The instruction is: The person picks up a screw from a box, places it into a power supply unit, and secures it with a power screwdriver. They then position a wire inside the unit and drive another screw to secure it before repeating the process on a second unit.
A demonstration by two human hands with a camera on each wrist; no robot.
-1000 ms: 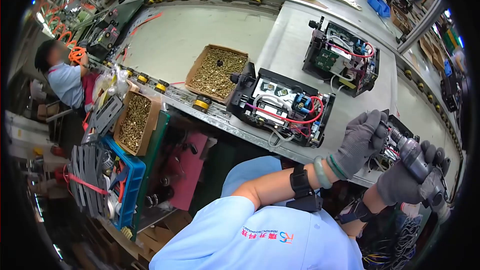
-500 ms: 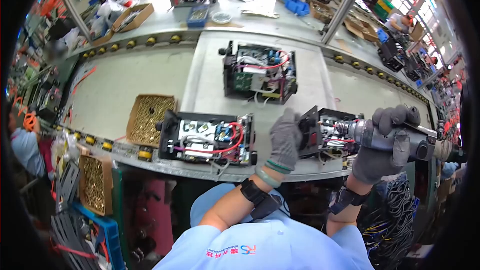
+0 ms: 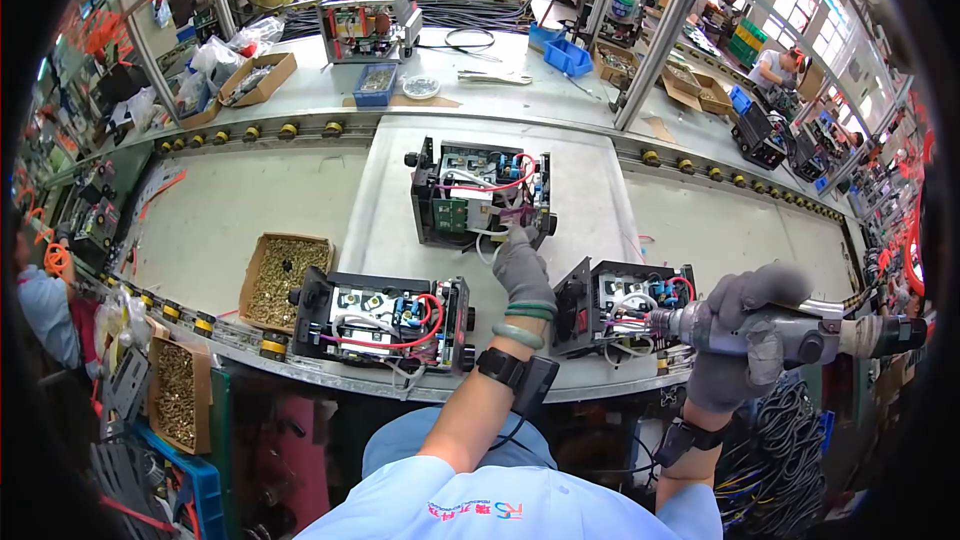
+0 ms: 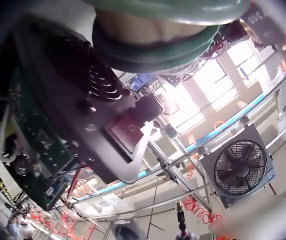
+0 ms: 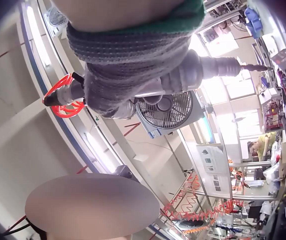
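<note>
Screw box (image 3: pixel 281 277) set at the left of the worktop (image 3: pixel 250 202), near unit (image 3: pixel 385 315) beside it, left hand (image 3: pixel 521 265) laid with fingers relaxed against the far unit (image 3: pixel 478 192), driver (image 3: pixel 775 328) gripped by the right hand (image 3: pixel 745 340), tip at the right unit (image 3: pixel 625 305)

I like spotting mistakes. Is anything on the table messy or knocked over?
Nothing stands out. Three open units stand upright, and the screws stay inside their box. Wires hang loose from the units.
</note>
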